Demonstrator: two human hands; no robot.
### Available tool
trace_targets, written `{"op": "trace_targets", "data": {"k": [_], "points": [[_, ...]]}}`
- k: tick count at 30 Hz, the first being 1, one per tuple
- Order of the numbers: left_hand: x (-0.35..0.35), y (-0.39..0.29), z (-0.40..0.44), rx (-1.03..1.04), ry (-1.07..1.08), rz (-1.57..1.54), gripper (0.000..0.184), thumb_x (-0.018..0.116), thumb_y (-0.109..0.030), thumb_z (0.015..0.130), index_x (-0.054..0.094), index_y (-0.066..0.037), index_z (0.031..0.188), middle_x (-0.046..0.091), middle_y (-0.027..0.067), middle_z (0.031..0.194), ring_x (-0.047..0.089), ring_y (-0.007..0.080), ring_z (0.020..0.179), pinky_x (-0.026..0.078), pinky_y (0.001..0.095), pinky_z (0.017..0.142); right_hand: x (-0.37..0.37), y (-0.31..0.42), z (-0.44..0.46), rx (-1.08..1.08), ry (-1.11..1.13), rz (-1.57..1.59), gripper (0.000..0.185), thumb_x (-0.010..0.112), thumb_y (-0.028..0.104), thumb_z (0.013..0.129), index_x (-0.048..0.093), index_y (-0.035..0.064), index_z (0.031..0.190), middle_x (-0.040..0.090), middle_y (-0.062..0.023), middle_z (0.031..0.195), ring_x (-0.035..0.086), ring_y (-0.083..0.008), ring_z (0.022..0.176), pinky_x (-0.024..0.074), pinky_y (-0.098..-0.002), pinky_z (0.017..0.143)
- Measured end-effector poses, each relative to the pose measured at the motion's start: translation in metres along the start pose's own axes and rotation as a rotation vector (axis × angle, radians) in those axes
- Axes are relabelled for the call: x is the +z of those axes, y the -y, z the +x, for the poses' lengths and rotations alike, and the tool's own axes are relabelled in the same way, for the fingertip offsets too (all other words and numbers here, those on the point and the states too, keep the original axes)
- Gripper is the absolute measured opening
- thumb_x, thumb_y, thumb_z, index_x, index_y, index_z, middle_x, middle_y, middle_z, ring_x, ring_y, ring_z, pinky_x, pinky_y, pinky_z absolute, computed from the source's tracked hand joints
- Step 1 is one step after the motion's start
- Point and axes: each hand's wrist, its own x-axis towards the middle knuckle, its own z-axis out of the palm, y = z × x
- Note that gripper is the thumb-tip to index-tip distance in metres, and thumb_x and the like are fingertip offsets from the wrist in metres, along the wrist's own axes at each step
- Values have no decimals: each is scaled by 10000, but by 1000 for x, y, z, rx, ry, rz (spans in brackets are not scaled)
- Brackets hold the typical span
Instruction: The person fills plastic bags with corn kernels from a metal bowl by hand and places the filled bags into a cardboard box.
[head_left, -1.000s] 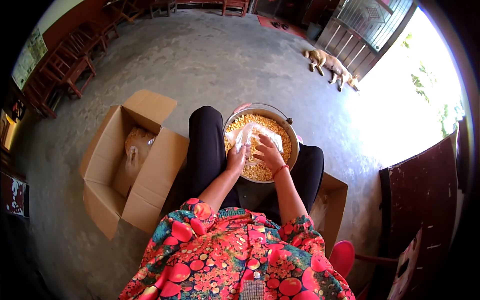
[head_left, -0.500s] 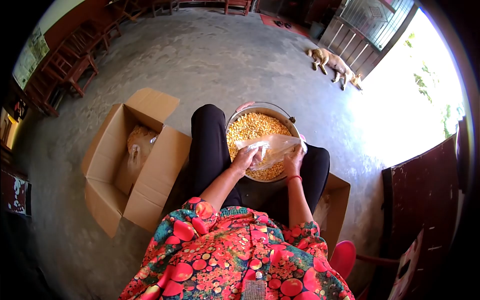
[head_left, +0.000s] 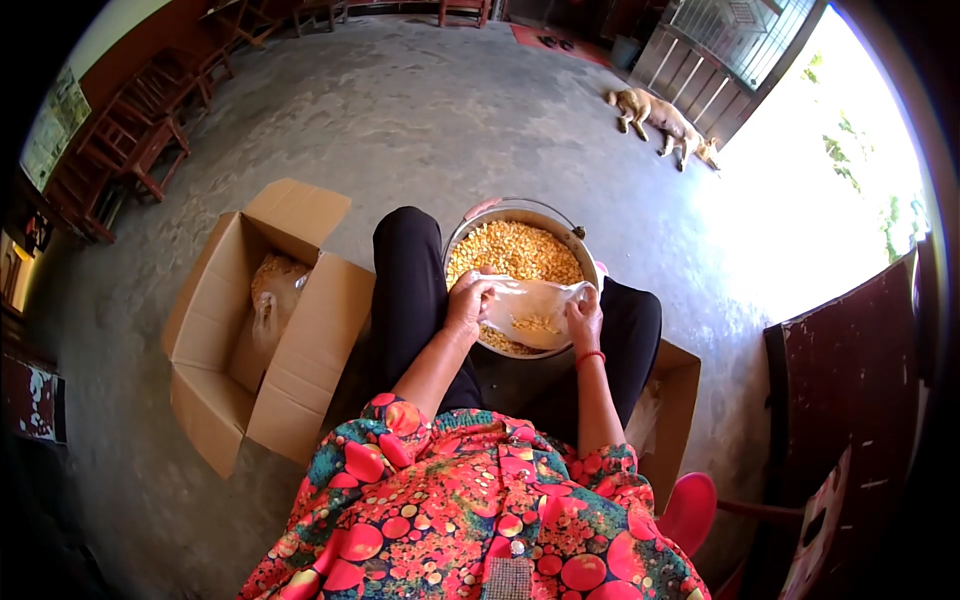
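While left fingers pinch plastic bag | right fingers pinch its opposite edge

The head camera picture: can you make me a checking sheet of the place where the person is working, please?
Surface: grey floor, with patchy marks.
Job's things: metal bucket between the knees, holding yellow kernels; a clear plastic bag is stretched over its near part.
Clutter: open cardboard box by the left leg, with a filled bag inside; second box by the right leg.
Grippers: bare left hand and right hand each grip one side of the plastic bag.
Cables: nothing seen.
Surroundings: dog lying near the bright doorway; wooden chairs along the left.
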Motion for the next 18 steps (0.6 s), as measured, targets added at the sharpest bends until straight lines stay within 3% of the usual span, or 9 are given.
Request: {"op": "trace_targets", "data": {"k": [3,6,8,10,12,13,16,17,18], "points": [[4,-15,-4,-6,62,-78,257,457,-59,724,497,-61,978,459,-16,609,306,20,380,203,151,312,-10,37,-10,89,53,-9,343,544,136,688,480,51,1014,554,-84,599,547,-159,535,429,-289,516],[4,-15,-5,-30,148,-109,235,445,-38,717,548,-46,928,474,-14,606,318,18,390,211,144,323,7,-25,0,-3,197,-111,239,550,144,685,559,23,890,522,-21,558,468,-78,475,386,-231,456],[0,-7,-1,-30,78,130,158,463,-54,716,585,-45,816,471,-16,576,333,5,408,218,134,335,-3,15,-16,27,381,-233,191,559,214,668,595,28,657,531,-26,520,481,-90,477,393,-265,458],[0,0,1,8,20,225,103,527,-114,717,597,-46,745,497,-1,578,389,18,429,284,144,366,-4,23,-17,14,445,-345,195,559,224,655,592,35,619,525,-55,493,490,-114,469,404,-271,476],[-10,18,15,268,14,847,207,607,-219,679,594,-27,755,526,30,607,470,82,484,394,201,454,-2,18,-15,-4,424,-431,180,558,217,651,593,43,625,538,-69,516,506,-138,482,416,-276,496],[-13,23,14,436,-33,1107,323,649,-309,633,593,-20,767,573,89,649,553,194,587,445,281,584,-2,12,-13,-23,396,-518,165,557,210,647,595,51,630,550,-84,538,523,-162,495,427,-282,516],[-23,32,7,598,32,1493,355,647,-340,623,593,-25,779,588,138,684,570,272,668,442,329,624,6,-6,-8,-67,205,-484,151,558,209,646,594,64,658,567,-96,572,550,-205,534,443,-303,538],[-34,43,18,420,137,1425,324,625,-327,645,596,-40,793,584,168,705,562,316,674,443,344,632,6,-10,-7,-66,205,-483,151,558,209,646,594,64,658,567,-96,572,550,-205,534,443,-303,538],[-32,42,17,421,137,1427,324,625,-327,645,596,-40,793,584,168,705,562,316,674,443,344,632,0,6,-9,-3,185,-452,144,565,205,648,595,70,687,578,-100,640,561,-215,590,448,-309,565]]}}
